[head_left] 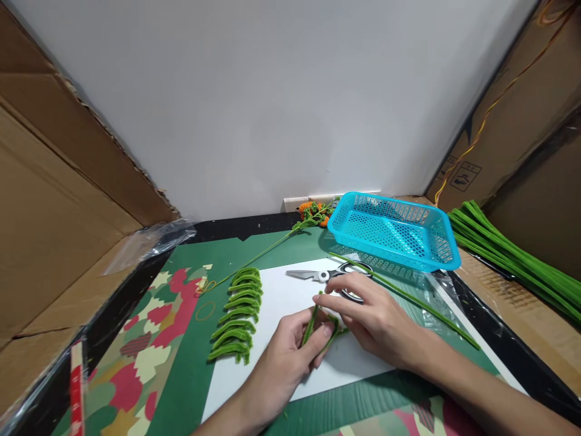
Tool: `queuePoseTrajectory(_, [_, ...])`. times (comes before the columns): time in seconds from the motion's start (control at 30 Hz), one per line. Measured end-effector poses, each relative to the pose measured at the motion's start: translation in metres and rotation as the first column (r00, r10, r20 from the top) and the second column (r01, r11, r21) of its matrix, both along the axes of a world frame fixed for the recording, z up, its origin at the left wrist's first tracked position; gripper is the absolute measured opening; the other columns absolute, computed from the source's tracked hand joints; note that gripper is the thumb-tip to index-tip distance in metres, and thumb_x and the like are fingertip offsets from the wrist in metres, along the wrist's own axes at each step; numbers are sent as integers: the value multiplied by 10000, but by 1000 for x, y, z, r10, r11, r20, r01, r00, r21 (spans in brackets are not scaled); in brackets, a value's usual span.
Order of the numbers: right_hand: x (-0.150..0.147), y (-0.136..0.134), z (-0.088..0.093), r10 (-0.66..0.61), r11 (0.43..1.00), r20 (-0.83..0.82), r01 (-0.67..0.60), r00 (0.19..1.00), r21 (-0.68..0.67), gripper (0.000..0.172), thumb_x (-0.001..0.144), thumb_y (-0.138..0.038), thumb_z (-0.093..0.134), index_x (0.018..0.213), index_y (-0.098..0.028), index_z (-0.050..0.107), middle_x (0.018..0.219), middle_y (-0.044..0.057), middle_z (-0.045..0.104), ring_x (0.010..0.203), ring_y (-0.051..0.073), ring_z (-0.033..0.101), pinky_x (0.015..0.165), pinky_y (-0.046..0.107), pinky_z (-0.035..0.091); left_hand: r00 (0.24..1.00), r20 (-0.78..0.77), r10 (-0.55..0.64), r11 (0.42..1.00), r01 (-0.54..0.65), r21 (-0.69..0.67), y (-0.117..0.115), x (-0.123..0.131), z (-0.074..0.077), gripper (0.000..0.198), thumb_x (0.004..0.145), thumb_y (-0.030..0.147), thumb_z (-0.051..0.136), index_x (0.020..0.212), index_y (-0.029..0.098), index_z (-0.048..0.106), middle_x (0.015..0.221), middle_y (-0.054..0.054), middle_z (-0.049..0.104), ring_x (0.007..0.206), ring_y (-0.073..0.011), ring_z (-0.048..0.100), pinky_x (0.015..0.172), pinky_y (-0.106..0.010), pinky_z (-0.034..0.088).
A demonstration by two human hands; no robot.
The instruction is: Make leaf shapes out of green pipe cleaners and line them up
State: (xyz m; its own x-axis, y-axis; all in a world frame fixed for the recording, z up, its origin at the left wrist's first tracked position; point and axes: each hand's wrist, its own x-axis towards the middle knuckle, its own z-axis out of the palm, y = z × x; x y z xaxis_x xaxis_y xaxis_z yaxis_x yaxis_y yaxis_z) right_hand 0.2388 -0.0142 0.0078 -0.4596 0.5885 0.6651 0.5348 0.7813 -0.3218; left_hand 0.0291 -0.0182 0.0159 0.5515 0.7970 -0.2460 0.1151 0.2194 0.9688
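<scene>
A short green pipe cleaner (313,324), fuzzy and bent into a narrow loop, sits at lower centre of the frame, pinched between both hands above a white sheet (290,297). The left hand (293,351) comes up from the bottom edge and closes thumb and fingers on the lower part of the loop. The right hand (376,318) enters from lower right; its fingers are partly curled, with fingertips on the upper bend and the trailing end of the piece.

To the left, on the sheet's left margin, lies a column of finished green loops (238,315), each curved alike and stacked one below another. Directly behind the right hand rest scissors (324,275), blades pointing left, handles partly hidden by the fingers. A long straight green stem (408,300) runs diagonally from the scissors toward lower right, passing just behind the right hand. A turquoise perforated basket (394,233) stands at upper right of the desk (181,363); beside it at centre top lies an orange-flowered sprig (313,212) whose thin stalk slants down-left. A bundle of uncut green pipe cleaners (512,257) lies at far right on cardboard.

Cardboard walls close the left and right sides, and a pale wall closes the back. Bare white sheet shows between the loop column and the hands; the patterned mat at lower left carries only a rubber band (205,310).
</scene>
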Motion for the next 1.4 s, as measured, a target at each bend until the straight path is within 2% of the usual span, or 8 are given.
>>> queuePoseTrajectory(0.2, [1,2,2,-78,996,-48,80,996,41,219,1011,-70,612,1181,-181,696,1188,148,686,1085,276,627,906,440,557,997,-32,-64,998,64,-4,-1,0,5,403,1000,554,641,865,180,572,606,71,493,460,-59,329,433,-193,241])
queuePoseTrajectory(0.37, [4,2,2,-28,999,-16,29,999,27,189,1025,-92,612,1176,-180,686,1093,122,716,991,252,631,857,409,534,999,54,-8,999,10,-35,1,0,3,341,1055,542,552,946,221,513,641,62,603,358,-34,328,364,-164,214])
queuePoseTrajectory(0.53, [2,0,-1,-8,1000,4,8,1000,-4,152,1034,-109,599,1146,-158,691,980,109,728,865,227,632,770,370,518,991,103,79,996,-74,-57,1,-1,4,351,1041,547,584,925,227,499,631,104,464,401,-26,228,378,-148,160])
queuePoseTrajectory(0.67, [-1,-3,-1,-25,1000,-21,26,999,18,112,1009,-113,617,1069,-162,699,895,86,726,764,204,621,697,345,505,993,82,89,995,-86,-41,1,-1,5,369,1023,543,623,898,214,512,637,103,372,486,-46,205,420,-151,143])
queuePoseTrajectory(0.8, [-2,-5,-1,-29,999,-69,30,997,11,172,999,-110,634,1146,-174,696,970,98,749,807,209,669,700,342,542,994,77,76,997,-75,-20,3,-2,3,343,1018,522,642,928,201,566,636,94,366,497,-54,230,434,-174,163])
queuePoseTrajectory(0.97, [0,-3,1,13,1000,-227,-6,974,29,188,996,-108,668,1147,-209,719,997,97,753,836,202,709,715,330,594,981,164,107,989,-88,-121,4,-1,7,385,968,554,702,985,187,586,644,99,341,516,-62,200,434,-178,159])
queuePoseTrajectory(1.17, [1,-1,5,144,959,-328,-214,934,-188,123,1037,-152,644,1099,-188,744,958,90,757,838,185,726,722,287,603,964,235,124,963,-60,-263,2,-2,14,342,909,444,803,956,175,597,659,106,310,520,-50,126,427,-170,88])
queuePoseTrajectory(1.4, [1,-5,5,216,934,-301,-286,929,-213,180,1043,-79,570,1092,-177,712,927,91,739,800,175,690,698,271,560,954,297,47,909,82,-409,4,-4,18,289,899,357,824,946,142,636,700,91,340,499,-26,111,416,-172,65])
